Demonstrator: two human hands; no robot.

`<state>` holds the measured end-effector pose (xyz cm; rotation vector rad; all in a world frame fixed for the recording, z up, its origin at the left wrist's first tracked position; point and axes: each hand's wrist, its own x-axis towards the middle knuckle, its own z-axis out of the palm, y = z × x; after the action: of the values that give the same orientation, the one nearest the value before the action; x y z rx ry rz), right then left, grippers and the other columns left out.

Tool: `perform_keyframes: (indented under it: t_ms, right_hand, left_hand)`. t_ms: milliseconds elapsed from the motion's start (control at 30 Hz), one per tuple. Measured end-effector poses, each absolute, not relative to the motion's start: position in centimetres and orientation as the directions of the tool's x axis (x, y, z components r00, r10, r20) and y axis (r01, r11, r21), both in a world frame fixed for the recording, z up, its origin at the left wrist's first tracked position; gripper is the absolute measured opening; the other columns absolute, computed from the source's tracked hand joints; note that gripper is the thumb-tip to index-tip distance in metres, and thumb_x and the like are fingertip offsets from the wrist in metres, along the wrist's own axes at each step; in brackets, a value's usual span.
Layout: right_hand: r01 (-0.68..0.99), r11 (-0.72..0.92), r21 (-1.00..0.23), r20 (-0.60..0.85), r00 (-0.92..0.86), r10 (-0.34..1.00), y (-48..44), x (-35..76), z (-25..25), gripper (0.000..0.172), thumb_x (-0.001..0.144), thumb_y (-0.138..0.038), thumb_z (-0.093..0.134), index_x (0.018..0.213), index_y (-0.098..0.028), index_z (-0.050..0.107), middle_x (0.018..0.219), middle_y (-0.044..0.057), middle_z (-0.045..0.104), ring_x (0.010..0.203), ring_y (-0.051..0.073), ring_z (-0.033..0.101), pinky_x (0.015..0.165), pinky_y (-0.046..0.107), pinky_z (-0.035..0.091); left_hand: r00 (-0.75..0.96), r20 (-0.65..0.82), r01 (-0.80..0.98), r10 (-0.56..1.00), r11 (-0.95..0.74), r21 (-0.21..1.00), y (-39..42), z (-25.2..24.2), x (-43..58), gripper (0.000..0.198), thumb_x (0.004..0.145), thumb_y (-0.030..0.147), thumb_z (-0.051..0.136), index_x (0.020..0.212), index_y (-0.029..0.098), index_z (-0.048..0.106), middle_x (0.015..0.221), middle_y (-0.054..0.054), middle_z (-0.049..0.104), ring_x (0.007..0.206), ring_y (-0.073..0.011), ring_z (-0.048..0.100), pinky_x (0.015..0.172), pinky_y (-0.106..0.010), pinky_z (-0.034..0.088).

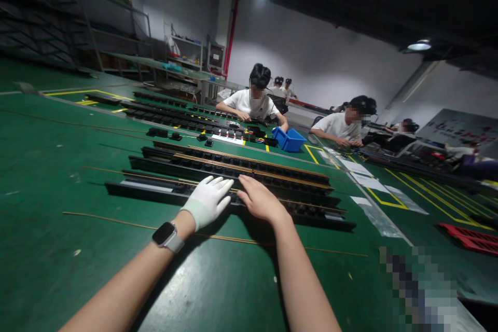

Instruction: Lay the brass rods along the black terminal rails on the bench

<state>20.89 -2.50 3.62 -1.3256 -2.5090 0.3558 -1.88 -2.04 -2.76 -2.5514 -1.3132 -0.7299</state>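
Note:
My left hand [207, 201], in a white glove, reaches over the nearest long black rail [136, 192] with its fingers stretched out. Beside it my right hand [260, 198] is bare, fingers extended and lying across the same rail. Both hands appear to hold nothing; whether the fingertips press on the rail or its parts is hard to see. Thin brass-coloured rods [307, 182] run along this rail and the ones behind it. In front of the rail, under my wrists, another thin rod [237, 239] lies on the green table [187, 290].
Further black rails [167, 119] and small black parts [157, 132] lie beyond. A blue bin [290, 140] stands near a co-worker [252, 96] across the table. Another person [344, 124] works at the right. Papers [358, 167] and red slotted pieces [469, 237] lie to the right.

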Motion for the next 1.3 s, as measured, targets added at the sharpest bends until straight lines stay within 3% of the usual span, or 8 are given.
perform_keyframes:
  t_ms: [100, 233, 400, 533, 700, 967, 1133, 1300]
  right_hand:
    - [0.805, 0.499, -0.323, 0.04, -0.515, 0.856, -2.3, 19.9, 2.0, 0.069, 0.107, -0.049, 0.043, 0.165, -0.013, 0.029, 0.172, 0.016, 0.024, 0.159, 0.03, 0.022, 0.128, 0.052, 0.021]
    - [0.845, 0.464, -0.267, -0.003, -0.482, 0.876, -2.2, 19.7, 1.1, 0.075, 0.105, -0.052, 0.044, 0.164, -0.008, 0.027, 0.169, 0.021, 0.028, 0.158, 0.032, 0.026, 0.127, 0.052, 0.022]
    - [0.852, 0.457, -0.254, 0.003, -0.472, 0.882, -2.3, 19.5, 1.1, 0.074, 0.105, -0.052, 0.044, 0.164, -0.009, 0.029, 0.168, 0.021, 0.03, 0.157, 0.032, 0.029, 0.127, 0.052, 0.023]
    - [0.85, 0.455, -0.265, 0.002, -0.471, 0.882, -2.3, 19.5, 1.3, 0.073, 0.105, -0.05, 0.046, 0.163, -0.01, 0.03, 0.168, 0.021, 0.032, 0.156, 0.032, 0.03, 0.126, 0.053, 0.024]
    - [0.851, 0.458, -0.258, -0.001, -0.474, 0.88, -2.3, 19.6, 1.3, 0.073, 0.105, -0.05, 0.046, 0.163, -0.009, 0.03, 0.168, 0.022, 0.032, 0.156, 0.032, 0.031, 0.125, 0.052, 0.025]
    - [0.852, 0.457, -0.254, -0.004, -0.474, 0.881, -2.4, 19.5, 1.5, 0.073, 0.104, -0.05, 0.046, 0.163, -0.008, 0.031, 0.167, 0.022, 0.034, 0.155, 0.033, 0.032, 0.125, 0.051, 0.025]
    - [0.848, 0.463, -0.259, -0.002, -0.48, 0.877, -2.4, 19.5, 1.5, 0.069, 0.105, -0.045, 0.047, 0.163, -0.011, 0.032, 0.166, 0.021, 0.036, 0.154, 0.032, 0.034, 0.125, 0.051, 0.027]
    - [0.834, 0.489, -0.256, 0.032, -0.499, 0.866, -3.1, 18.4, 1.9, 0.069, 0.106, -0.043, 0.044, 0.166, -0.016, 0.024, 0.171, 0.016, 0.025, 0.16, 0.032, 0.02, 0.128, 0.062, 0.014]
  left_hand:
    - [0.503, 0.463, 0.805, 0.73, -0.591, 0.055, -2.1, -2.5, -1.8, 0.051, 0.105, 0.044, 0.041, 0.147, 0.019, 0.056, 0.146, -0.012, 0.064, 0.135, -0.028, 0.057, 0.12, -0.048, 0.035]
    - [0.48, 0.435, 0.834, 0.762, -0.549, 0.042, -1.5, -1.9, -2.6, 0.053, 0.106, 0.045, 0.037, 0.149, 0.02, 0.054, 0.152, -0.01, 0.059, 0.143, -0.0301, 0.05, 0.123, -0.049, 0.03]
    - [0.141, 0.501, 0.975, 0.854, -0.207, 0.078, 0.0, -2.0, -6.0, 0.057, 0.105, 0.044, 0.033, 0.152, 0.017, 0.051, 0.155, -0.014, 0.056, 0.147, -0.0411, 0.041, 0.122, -0.065, 0.02]
    - [0.007, 0.484, 0.994, 0.875, -0.059, 0.091, 0.8, -3.1, -8.1, 0.061, 0.103, 0.047, 0.033, 0.151, 0.015, 0.053, 0.153, -0.016, 0.057, 0.149, -0.0433, 0.038, 0.121, -0.065, 0.019]
    - [0.049, 0.432, 0.993, 0.901, -0.09, 0.075, 1.0, -3.6, -8.6, 0.056, 0.103, 0.048, 0.033, 0.147, 0.023, 0.058, 0.154, -0.012, 0.057, 0.149, -0.0396, 0.039, 0.122, -0.061, 0.019]
    - [0.073, 0.488, 0.99, 0.87, -0.121, 0.068, 0.3, -2.7, -6.9, 0.06, 0.104, 0.05, 0.033, 0.148, 0.018, 0.056, 0.153, -0.014, 0.058, 0.149, -0.0428, 0.037, 0.122, -0.063, 0.017]
    - [0.106, 0.474, 0.986, 0.874, -0.154, 0.064, 0.1, -3.3, -6.6, 0.052, 0.104, 0.045, 0.033, 0.143, 0.025, 0.062, 0.147, -0.011, 0.063, 0.147, -0.0398, 0.04, 0.12, -0.063, 0.02]
    - [0.107, 0.445, 0.982, 0.889, -0.166, 0.095, 0.3, -3.3, -6.8, 0.051, 0.104, 0.044, 0.034, 0.142, 0.025, 0.063, 0.146, -0.011, 0.065, 0.147, -0.0383, 0.041, 0.119, -0.061, 0.021]
